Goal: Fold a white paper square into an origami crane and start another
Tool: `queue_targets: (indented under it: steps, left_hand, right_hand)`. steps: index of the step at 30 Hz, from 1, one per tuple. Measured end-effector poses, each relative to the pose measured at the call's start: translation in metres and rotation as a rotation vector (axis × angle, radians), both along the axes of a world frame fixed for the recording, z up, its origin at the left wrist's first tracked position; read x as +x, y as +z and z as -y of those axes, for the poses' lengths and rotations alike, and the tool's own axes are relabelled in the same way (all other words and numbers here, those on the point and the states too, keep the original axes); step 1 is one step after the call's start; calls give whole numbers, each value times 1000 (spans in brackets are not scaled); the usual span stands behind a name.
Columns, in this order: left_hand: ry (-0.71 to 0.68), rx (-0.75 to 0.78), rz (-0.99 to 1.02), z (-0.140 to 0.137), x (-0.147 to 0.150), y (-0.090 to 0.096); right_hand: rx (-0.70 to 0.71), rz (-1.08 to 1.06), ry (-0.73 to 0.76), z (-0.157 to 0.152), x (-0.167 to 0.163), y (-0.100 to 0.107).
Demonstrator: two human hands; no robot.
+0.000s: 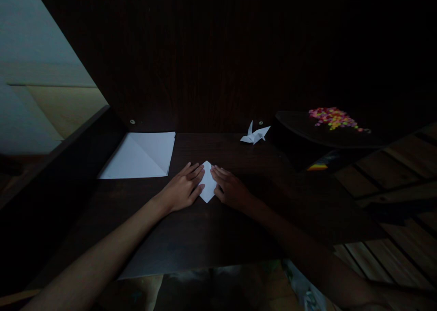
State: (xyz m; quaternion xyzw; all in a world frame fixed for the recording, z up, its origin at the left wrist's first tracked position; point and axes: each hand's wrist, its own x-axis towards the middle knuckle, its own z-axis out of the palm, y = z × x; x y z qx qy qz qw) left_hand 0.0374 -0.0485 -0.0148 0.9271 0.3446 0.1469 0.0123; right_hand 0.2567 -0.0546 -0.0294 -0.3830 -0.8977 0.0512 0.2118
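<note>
A small white paper (207, 186), folded into a diamond shape, lies flat on the dark wooden desk (177, 238) between my hands. My left hand (186, 183) rests along its left edge, fingers stretched out and pointing toward its upper part. On the opposite edge lies my right hand (229, 186), its fingers extended and the tips touching the paper. Both hands press down from above rather than grip. Behind my right hand, near the back panel, stands a folded white paper crane (254, 135).
A stack of white paper sheets (139, 154), the top one creased diagonally, lies at the back left beside the desk's side panel (61, 158). On a raised corner shelf (293, 122) to the right sits a heap of small colourful pieces (334, 118). A dark panel (205, 56) rises behind.
</note>
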Motion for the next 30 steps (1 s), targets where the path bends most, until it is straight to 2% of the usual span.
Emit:
queue_targets:
  steps: [9,16,24,30]
  left_hand:
    - [22,0,-37,0,3,3]
    - [48,-39,-74,-5,5,5]
    - [99,27,-8,-2,15,13]
    - [110,5,3,-2,23,14]
  right_hand:
    - [46,146,25,1,1,0]
    - [68,165,37,2,1,2]
    - [98,146,32,2,-2,0]
    - [84,174,25,4,-3,3]
